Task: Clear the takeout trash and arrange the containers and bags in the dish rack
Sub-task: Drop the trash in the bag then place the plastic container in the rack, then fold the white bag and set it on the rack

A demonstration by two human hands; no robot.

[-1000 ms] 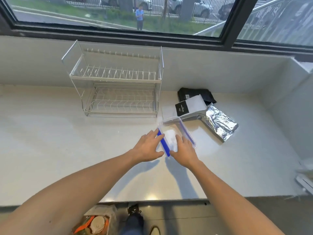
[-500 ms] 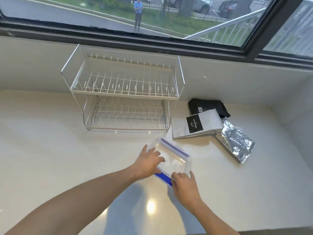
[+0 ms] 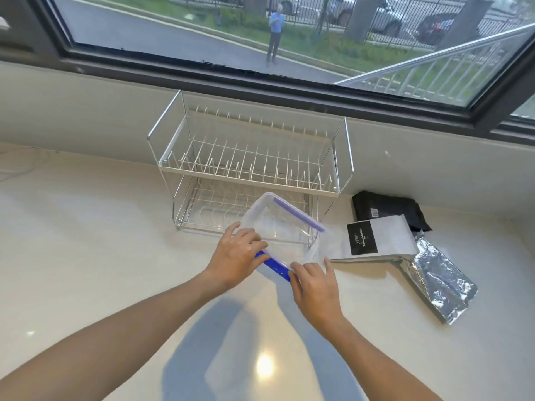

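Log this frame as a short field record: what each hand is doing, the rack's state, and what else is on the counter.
left hand: grips container's near left edge
right hand: grips near right corner
container: clear, blue clips, held tilted in front of the rack's lower tier
dish rack: two tiers, nothing in either
bags: white bag, black bag, foil bag, lying right of rack
counter: white

Container (image 3: 285,227) before dish rack (image 3: 249,157); bags (image 3: 382,235) right of both
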